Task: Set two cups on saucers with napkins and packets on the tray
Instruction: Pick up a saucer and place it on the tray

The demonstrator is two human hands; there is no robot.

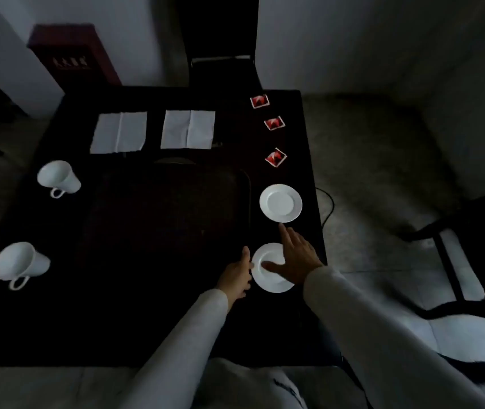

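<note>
On dark table (152, 335), tray (161, 231), near saucer (268, 283)

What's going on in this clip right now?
A person is at a dark table, both hands on the nearer saucer: the left hand at its edge, the right hand spread over it. The dark tray holds nothing yet. A second saucer, three red packets, two napkins and two cups lying on their sides wait around it.
</note>
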